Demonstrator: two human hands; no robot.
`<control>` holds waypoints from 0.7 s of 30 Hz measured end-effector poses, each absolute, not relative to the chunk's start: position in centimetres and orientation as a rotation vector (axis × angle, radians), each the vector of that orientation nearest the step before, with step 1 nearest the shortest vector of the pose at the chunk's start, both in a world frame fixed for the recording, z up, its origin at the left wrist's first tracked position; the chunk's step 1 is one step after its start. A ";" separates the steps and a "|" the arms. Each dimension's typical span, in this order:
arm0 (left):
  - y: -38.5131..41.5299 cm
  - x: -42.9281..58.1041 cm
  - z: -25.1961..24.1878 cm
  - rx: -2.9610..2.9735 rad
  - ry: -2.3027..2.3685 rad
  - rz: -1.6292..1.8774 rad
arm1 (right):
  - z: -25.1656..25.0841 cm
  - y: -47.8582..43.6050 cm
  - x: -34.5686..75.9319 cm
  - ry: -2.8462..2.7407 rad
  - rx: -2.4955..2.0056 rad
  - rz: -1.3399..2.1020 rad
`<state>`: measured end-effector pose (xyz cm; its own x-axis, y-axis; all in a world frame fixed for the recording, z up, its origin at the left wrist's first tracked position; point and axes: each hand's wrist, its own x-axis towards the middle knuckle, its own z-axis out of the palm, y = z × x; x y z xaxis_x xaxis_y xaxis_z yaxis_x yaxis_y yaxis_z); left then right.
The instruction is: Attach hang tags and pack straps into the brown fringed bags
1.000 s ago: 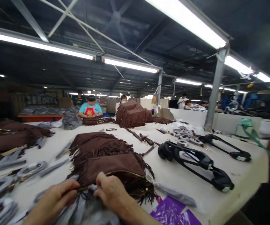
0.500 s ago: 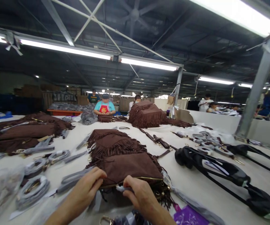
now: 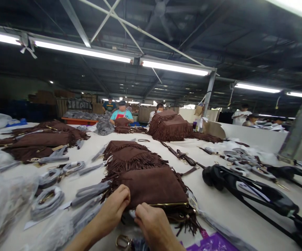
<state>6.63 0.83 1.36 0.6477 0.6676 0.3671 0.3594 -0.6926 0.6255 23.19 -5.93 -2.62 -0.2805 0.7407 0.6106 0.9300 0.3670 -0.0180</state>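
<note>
A brown fringed bag (image 3: 151, 186) lies in front of me on top of more fringed brown pieces, its gold zipper (image 3: 169, 204) along the near edge. My left hand (image 3: 118, 204) is closed, its fingers pinching the bag's near left corner. Close beside it, my right hand (image 3: 152, 221) is curled at the zipper edge. A small grey-white wrapped piece (image 3: 132, 213) shows at the fingers of this hand, which hide most of it. Under the right hand sits a gold clasp (image 3: 123, 241).
Plastic-wrapped coiled straps (image 3: 47, 204) and brown bags (image 3: 39, 141) lie to the left. A black strapped item (image 3: 255, 198) and a purple packet (image 3: 213, 242) are on the right. Across the table, a person in a blue shirt (image 3: 112, 115) stands near a tall bag pile (image 3: 170, 125).
My view has turned slightly left, so the scene sits further right. My left hand has come closer to my right and now pinches the bag's corner. The right hand stays at the zipper edge.
</note>
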 end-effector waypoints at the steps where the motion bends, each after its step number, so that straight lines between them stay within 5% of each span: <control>1: 0.9 6.7 1.5 2.295 0.741 0.836 | -2.8 -5.6 22.3 -2.104 -1.416 -0.507; 13: 4.3 1.7 2.1 1.008 0.888 0.953 | -1.4 -6.1 24.3 -2.155 -1.397 -0.254; 17: 4.7 1.0 2.6 1.114 1.150 1.049 | -0.2 -6.9 26.0 -2.067 -1.419 -0.182; 21: 1.7 3.3 2.9 2.089 1.159 1.411 | 1.1 -7.0 24.6 -2.041 -1.359 -0.104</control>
